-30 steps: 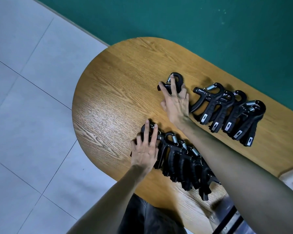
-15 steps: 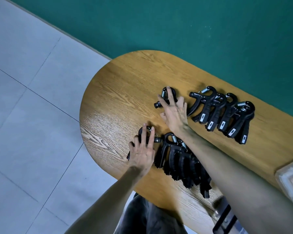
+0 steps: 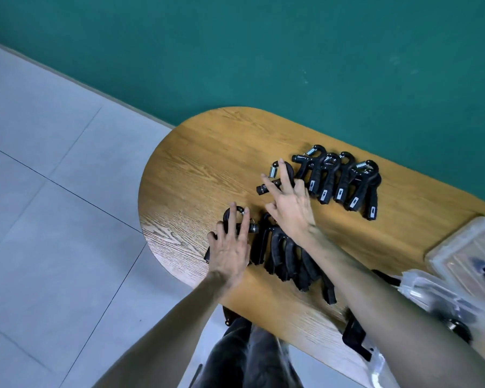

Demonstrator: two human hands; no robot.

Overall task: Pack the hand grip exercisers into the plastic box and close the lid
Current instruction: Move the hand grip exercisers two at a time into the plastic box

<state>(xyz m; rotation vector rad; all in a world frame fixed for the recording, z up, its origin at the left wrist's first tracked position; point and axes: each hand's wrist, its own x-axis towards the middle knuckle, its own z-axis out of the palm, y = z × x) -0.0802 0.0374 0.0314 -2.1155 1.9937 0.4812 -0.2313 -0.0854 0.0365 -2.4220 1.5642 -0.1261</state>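
Wooden desk (image 3: 196, 169) with a rounded end, set against a green wall (image 3: 263, 51) over a grey tiled floor (image 3: 53, 191). Two rows of black hand grip exercisers on it: a far row (image 3: 345, 180) of overlapping pieces near the wall side, a near row (image 3: 286, 256) along the front edge, partly under the right forearm. Left hand (image 3: 231, 247) flat on the leftmost exerciser of the near row (image 3: 233, 217), fingers (image 3: 245, 224) straight and spread, pressing on it rather than curled round it. Right hand (image 3: 290, 211) reaching across to a single exerciser (image 3: 275, 180) lying just left of the far row, fingers extended and released, fingertips touching its handle and loop, thumb out to the side; no clenched grip visible. Clear plastic box (image 3: 465, 247) at the right edge of the desk, well apart from both hands, blurred, with something dark inside. Crumpled clear plastic wrap (image 3: 431, 292) just in front of the box, also blurred.
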